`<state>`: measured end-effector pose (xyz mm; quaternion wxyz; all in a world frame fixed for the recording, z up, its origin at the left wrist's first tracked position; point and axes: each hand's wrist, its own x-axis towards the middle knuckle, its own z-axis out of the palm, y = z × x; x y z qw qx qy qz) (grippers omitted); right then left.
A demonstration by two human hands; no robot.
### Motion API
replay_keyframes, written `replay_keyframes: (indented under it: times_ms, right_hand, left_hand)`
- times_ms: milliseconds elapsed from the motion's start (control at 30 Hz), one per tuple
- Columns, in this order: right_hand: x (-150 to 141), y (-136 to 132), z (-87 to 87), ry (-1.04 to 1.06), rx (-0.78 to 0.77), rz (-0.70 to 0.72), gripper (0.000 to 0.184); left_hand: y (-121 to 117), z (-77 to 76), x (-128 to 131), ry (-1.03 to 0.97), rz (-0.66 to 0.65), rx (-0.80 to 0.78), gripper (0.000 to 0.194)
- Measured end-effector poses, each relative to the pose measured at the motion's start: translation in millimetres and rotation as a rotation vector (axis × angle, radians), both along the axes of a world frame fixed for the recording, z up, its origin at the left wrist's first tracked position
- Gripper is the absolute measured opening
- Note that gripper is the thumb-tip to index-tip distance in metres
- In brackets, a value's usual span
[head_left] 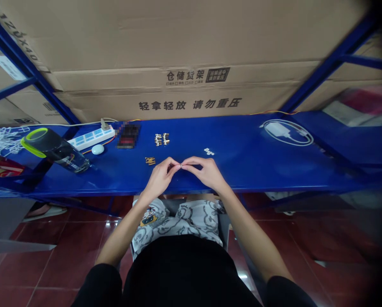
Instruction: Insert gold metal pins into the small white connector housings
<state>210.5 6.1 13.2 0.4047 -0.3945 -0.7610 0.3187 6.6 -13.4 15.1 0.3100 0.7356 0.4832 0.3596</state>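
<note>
Blue-topped counter stretches across the view above a red tiled floor. Nearest, the left hand and right hand meet fingertip to fingertip, each pinched narrow on a tiny piece between them, too small to make out. Just beyond the left hand lie brass-coloured parts; past the right hand, small white parts. Farther back, two short rows of white-and-dark pieces sit near a power strip, with a bottle to the left. Behind everything stands printed cardboard.
</note>
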Motion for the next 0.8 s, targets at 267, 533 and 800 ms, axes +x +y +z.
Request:
replay_keyframes:
  times_ms: [267, 533, 800]
  right_hand:
    - [0.8, 4.4, -2.5, -0.136, 0.102, -0.063, 0.016]
    - [0.1, 8.9, -11.2, -0.275, 0.224, -0.02, 0.014]
    - [-0.4, 8.1, -8.7, -0.353, 0.22, -0.009, 0.015]
  left_hand:
    - [3.4, -6.2, 0.9, 0.08, 0.047, 0.102, 0.014]
    - [1.8, -8.9, -5.1, 0.459, 0.023, 0.289, 0.039]
    - [3.1, -15.8, -6.5, 0.524, -0.026, 0.274, 0.05]
